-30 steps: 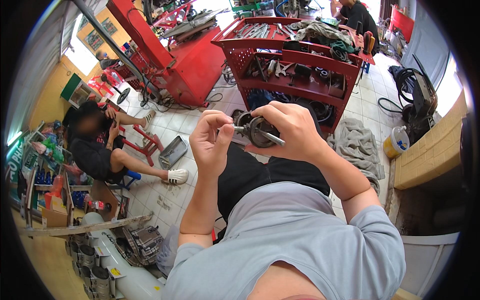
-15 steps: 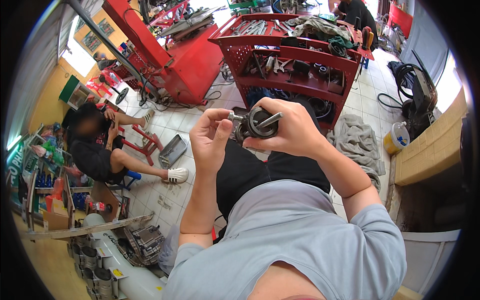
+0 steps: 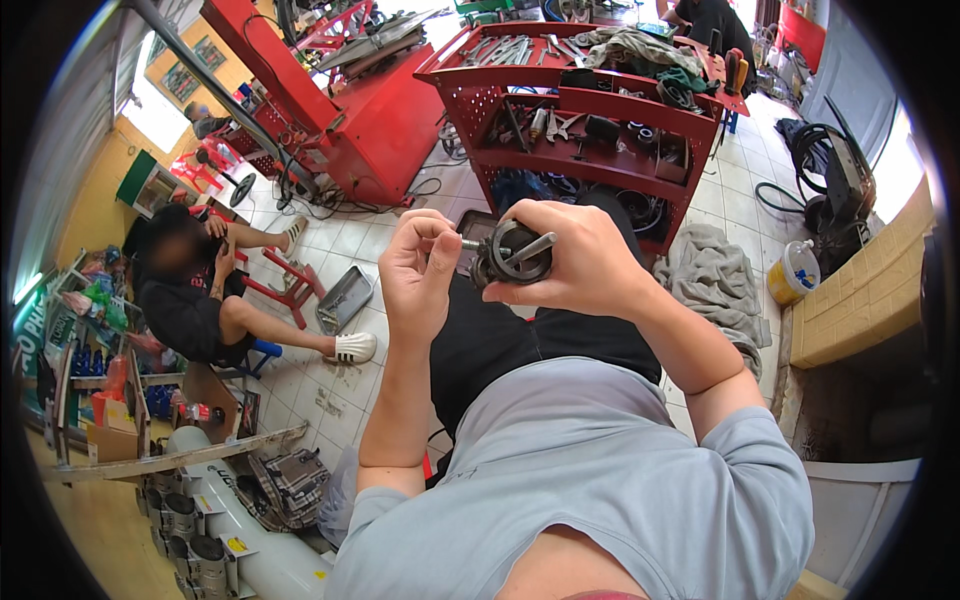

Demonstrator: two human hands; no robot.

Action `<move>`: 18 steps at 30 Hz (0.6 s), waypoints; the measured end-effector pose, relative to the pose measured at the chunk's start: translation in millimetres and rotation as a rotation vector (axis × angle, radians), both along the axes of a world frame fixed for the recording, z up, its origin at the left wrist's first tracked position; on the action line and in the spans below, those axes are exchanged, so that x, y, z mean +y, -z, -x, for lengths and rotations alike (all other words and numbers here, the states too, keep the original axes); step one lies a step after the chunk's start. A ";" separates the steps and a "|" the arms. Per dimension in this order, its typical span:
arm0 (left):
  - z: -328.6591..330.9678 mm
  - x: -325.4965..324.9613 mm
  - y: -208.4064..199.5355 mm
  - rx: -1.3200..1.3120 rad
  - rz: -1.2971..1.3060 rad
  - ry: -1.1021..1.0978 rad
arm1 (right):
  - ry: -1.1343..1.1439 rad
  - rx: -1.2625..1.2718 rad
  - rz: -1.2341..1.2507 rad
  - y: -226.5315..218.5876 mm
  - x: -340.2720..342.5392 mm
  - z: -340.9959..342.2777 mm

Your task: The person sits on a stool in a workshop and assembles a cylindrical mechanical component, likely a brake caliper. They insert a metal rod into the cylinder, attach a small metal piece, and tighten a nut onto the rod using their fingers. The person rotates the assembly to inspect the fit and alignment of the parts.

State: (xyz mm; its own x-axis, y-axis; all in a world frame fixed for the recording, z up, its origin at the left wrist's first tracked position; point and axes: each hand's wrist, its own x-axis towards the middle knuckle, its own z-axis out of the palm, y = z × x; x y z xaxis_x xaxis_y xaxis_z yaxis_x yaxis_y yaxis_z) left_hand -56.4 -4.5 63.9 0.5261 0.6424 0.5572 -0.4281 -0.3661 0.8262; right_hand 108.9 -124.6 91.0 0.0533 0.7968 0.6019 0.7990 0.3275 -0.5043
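Note:
My right hand [image 3: 575, 250] grips a dark, round metal part [image 3: 518, 254] with a ring-shaped opening and a pale rod [image 3: 533, 249] sticking out toward the right. What the part belongs to I cannot make out. My left hand [image 3: 418, 265] is beside it with thumb and fingers pinched on the end of a threaded bolt [image 3: 470, 243]. The bolt's thread shows between those fingers and the metal part; its head is hidden by the fingers. Both hands are raised above my lap.
Ahead stands a red tool trolley [image 3: 590, 90] with wrenches and rags on top. A grey tray [image 3: 347, 298] lies on the tiles, left, near a seated person [image 3: 195, 285]. Grey cloth [image 3: 710, 285] and a yellow-white bucket [image 3: 795, 272] are at right.
My left fingers have closed over the bolt's head, which showed before; now its thread is visible. The round part has shifted very slightly left in my right hand.

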 end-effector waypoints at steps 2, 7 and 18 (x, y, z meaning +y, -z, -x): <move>-0.3 2.2 -0.7 0.021 -0.068 0.010 | -0.002 -0.009 -0.004 0.5 -0.2 -1.8; -0.1 -8.7 -7.8 -0.031 -0.120 0.018 | 0.007 -0.047 -0.015 5.5 1.6 1.8; -7.8 -21.2 -2.3 0.147 -0.320 -0.022 | 0.025 -0.176 -0.103 12.5 2.3 10.7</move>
